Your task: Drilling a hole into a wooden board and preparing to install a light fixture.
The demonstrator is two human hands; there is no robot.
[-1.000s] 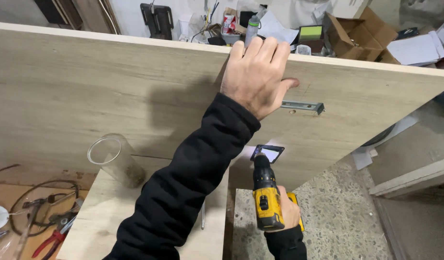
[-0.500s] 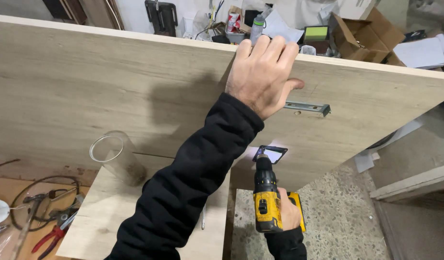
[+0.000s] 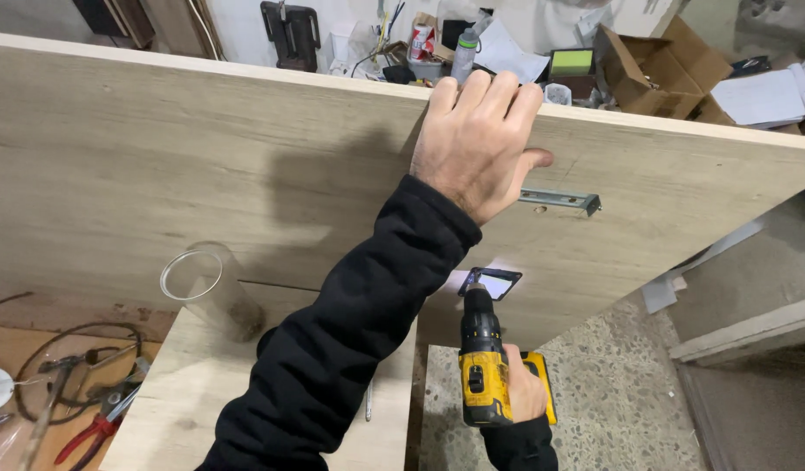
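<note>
Drilling at a bracket on an upright wood panel

A large pale wood-grain panel stood on edge across the view, with a lower counter of the same wood in front. The left hand lay on the panel's upper face, its fingers hooked over the top edge, just beside a metal bracket. The right hand was clamped on the grip of a yellow cordless drill, whose nose met a lit plate low on the panel. A clear glass tube lay on the counter.
</note>
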